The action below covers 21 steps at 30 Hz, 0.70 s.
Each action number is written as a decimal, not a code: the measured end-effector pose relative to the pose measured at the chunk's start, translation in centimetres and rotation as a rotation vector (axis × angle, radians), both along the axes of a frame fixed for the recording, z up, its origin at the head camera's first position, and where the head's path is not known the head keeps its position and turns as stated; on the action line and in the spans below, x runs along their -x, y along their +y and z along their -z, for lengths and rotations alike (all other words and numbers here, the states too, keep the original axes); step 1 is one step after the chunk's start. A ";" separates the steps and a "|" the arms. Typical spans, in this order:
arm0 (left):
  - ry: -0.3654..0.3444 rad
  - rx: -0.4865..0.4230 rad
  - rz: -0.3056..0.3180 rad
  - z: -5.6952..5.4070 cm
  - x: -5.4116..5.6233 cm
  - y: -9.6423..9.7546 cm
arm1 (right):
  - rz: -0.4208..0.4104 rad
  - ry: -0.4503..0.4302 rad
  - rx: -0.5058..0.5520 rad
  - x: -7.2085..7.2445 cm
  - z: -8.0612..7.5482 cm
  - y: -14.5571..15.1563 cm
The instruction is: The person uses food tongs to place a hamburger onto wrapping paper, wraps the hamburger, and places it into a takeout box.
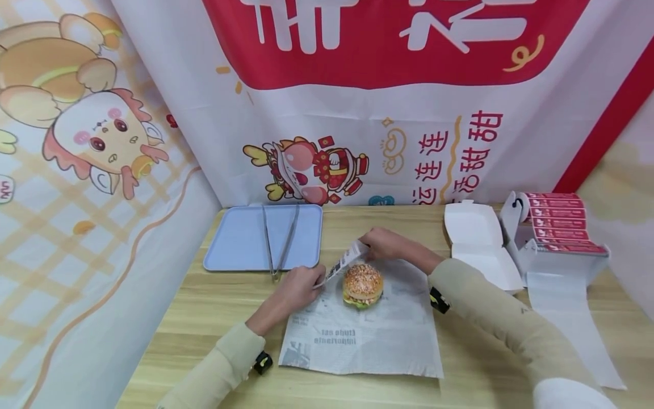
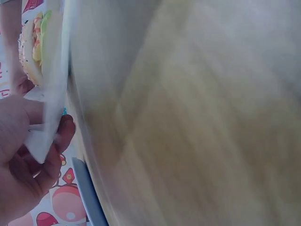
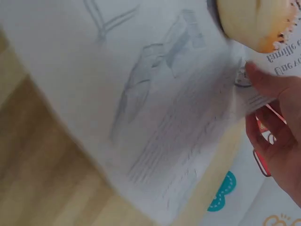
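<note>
A sesame-topped burger (image 1: 362, 285) with lettuce and filling sits on a sheet of newsprint-patterned wrapping paper (image 1: 383, 346). The far edge of the paper is lifted and folded up behind the burger. My left hand (image 1: 300, 287) pinches that edge at its left end, thumb and fingers on either side of the sheet, as the left wrist view shows. At the right end, my right hand (image 1: 383, 243) pinches the same edge. In the right wrist view the bun (image 3: 254, 21) shows close above the right thumb.
Metal tongs (image 1: 278, 244) lie on a blue tray (image 1: 230, 244) at the back left. At the back right stand an open white takeout box (image 1: 475, 227) and a dispenser (image 1: 562, 261) with a roll of red labels (image 1: 559, 218). Its white backing strip (image 1: 567, 324) trails over the wooden table (image 1: 204, 324).
</note>
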<state>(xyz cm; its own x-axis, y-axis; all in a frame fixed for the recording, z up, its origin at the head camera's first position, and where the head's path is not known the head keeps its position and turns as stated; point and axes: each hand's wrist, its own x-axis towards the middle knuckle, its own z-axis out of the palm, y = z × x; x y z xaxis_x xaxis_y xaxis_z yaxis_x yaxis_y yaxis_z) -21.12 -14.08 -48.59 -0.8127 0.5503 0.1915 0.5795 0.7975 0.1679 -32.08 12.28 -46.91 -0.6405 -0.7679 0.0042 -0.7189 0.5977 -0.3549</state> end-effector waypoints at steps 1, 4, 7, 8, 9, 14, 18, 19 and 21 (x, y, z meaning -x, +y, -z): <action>-0.007 -0.001 -0.003 0.0 0.0 0.0 | 0.000 0.007 -0.003 0.1 0.1 0.0; -0.024 0.003 -0.010 -0.2 0.1 -0.1 | -0.032 0.104 0.005 0.2 0.2 0.0; 0.003 0.007 -0.008 -0.3 0.1 -0.1 | -0.055 0.226 0.057 0.1 0.3 0.2; 0.021 0.014 -0.005 -0.3 0.1 -0.2 | -0.051 0.267 0.073 0.0 0.3 0.3; 0.044 0.028 0.000 -0.3 0.1 -0.4 | -0.043 0.288 0.092 -0.1 0.3 0.4; 0.145 0.138 0.076 -0.4 0.0 -1.0 | -0.026 0.333 0.101 -0.4 0.4 0.5; 0.082 0.212 0.175 -1.0 -0.1 -0.5 | -0.035 0.344 0.076 -0.6 0.9 0.4; 0.055 0.220 0.198 -1.2 -0.1 -0.3 | -0.033 0.347 0.072 -0.6 1.1 0.4; -0.001 0.205 0.248 -1.6 -0.1 0.2 | -0.019 0.339 0.070 -0.7 1.4 0.5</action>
